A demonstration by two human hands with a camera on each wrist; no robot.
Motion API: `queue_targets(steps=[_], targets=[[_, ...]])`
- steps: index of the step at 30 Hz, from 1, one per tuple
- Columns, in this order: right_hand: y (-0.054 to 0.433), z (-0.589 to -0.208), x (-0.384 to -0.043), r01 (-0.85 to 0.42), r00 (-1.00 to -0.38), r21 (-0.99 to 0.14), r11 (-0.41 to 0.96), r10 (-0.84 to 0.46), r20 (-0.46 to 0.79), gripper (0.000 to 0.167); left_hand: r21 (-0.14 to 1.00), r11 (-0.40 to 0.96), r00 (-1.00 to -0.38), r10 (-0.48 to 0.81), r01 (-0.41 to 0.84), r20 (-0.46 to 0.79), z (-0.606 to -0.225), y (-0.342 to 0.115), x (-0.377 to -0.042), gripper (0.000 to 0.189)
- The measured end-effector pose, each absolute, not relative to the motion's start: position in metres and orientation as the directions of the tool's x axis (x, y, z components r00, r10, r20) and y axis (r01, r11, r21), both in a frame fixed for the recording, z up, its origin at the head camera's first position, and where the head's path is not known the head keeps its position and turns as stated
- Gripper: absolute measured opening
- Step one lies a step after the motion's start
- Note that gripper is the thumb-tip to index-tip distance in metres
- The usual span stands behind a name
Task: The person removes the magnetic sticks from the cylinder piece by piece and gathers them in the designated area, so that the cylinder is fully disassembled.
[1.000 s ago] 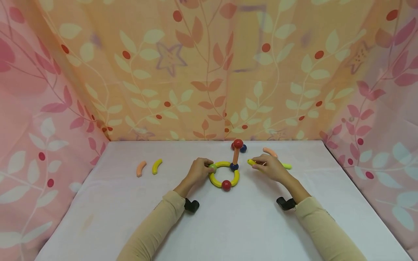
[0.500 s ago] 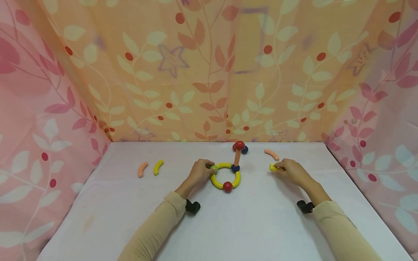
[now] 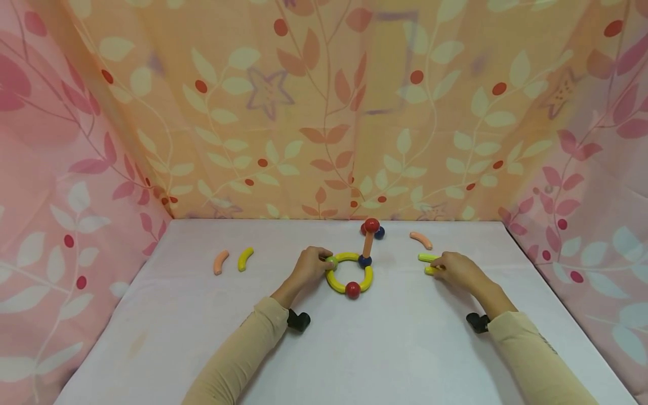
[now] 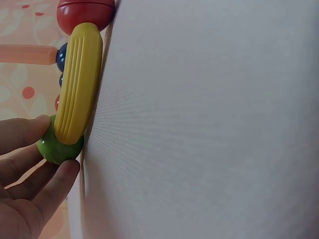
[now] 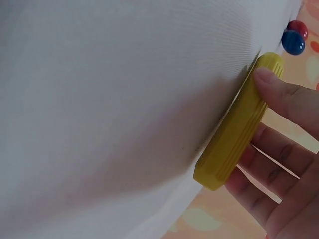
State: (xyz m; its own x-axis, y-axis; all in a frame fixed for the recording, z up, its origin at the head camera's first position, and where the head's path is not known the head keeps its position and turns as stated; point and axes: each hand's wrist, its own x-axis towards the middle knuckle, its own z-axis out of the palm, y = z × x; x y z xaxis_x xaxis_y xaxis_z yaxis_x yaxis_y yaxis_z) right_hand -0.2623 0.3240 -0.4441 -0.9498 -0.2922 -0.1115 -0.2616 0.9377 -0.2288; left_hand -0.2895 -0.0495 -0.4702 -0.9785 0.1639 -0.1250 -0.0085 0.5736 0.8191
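Note:
My left hand pinches a green ball between thumb and fingers. That ball sits at the left of a ring of yellow curved sticks, with a red ball at the front and a dark blue ball at the right. From the blue ball an orange stick stands up, topped by another red ball. To the right of the ring, my right hand holds a yellow stick, low at the tabletop. Just behind it lies a yellow-green stick, partly hidden by the fingers.
Beyond the right hand lies an orange curved stick. On the left are another orange curved stick and a yellow curved stick. Behind the upright stick sits a loose blue ball beside a red one. Patterned curtains border the white table.
My right hand has carried the yellow stick rightward, away from the ring, then slightly nearer to me, uncovering the yellow-green stick's end. The left hand stays at the green ball.

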Motion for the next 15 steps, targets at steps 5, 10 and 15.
queue_targets(steps=[5,10,15], targets=[[0.3246,-0.4471,-0.2614,-0.249,-0.952,-0.231,0.941,-0.282,-0.123,0.030,0.819,0.574,-0.978,0.167,-0.009,-0.128,-0.4698,-0.0495,-0.2884,0.028],[0.3244,-0.4474,-0.2624,-0.238,-0.952,-0.254,0.937,-0.278,-0.132,0.032,0.819,0.574,-0.980,0.155,-0.011,-0.122,-0.4691,-0.0474,-0.2874,0.028],[0.3237,-0.4444,-0.2619,-0.237,-0.952,-0.268,0.934,-0.278,-0.126,0.034,0.815,0.579,-0.983,0.137,-0.017,-0.118,-0.4682,-0.0459,-0.2861,0.028]])
